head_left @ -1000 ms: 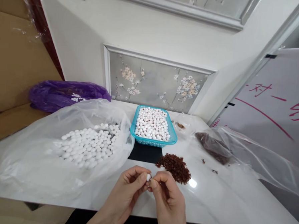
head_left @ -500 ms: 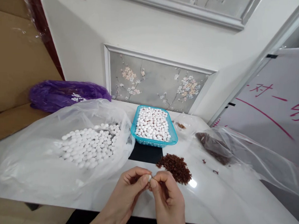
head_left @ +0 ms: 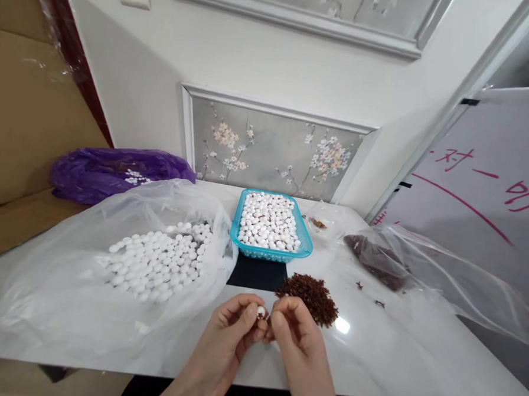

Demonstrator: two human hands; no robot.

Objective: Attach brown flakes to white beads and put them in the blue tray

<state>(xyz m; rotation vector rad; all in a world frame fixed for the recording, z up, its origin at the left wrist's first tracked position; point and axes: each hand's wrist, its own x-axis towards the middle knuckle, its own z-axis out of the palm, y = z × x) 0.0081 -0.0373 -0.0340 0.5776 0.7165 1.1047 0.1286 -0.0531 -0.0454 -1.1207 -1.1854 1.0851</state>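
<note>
Between its thumb and fingertips, my left hand (head_left: pixel 225 338) pinches a small white ball (head_left: pixel 261 311) with a reddish-brown piece showing on its lower side. Close beside it, the thumb and forefinger of my right hand (head_left: pixel 300 339) are pressed together; whether anything is between them I cannot make out. Just behind my right hand lies a heap of small reddish-brown pieces (head_left: pixel 312 298). Farther back, a blue plastic basket (head_left: pixel 306 247) is filled with white balls, some showing brown marks. To the left, a clear plastic bag (head_left: pixel 70 270) holds many loose white balls (head_left: pixel 159 260).
A purple bag (head_left: pixel 88 171) lies at the back left beside a cardboard box (head_left: pixel 34 103). On the right rests a clear bag of brown material (head_left: pixel 376 263), with stray brown pieces (head_left: pixel 360 285) nearby. A black rectangle (head_left: pixel 256 272) lies under the basket's front. A whiteboard (head_left: pixel 478 174) stands right.
My right fingers have drawn slightly away to the right from the ball. More of the ball and its brown piece now shows in my left hand. The view has tipped slightly upward.
</note>
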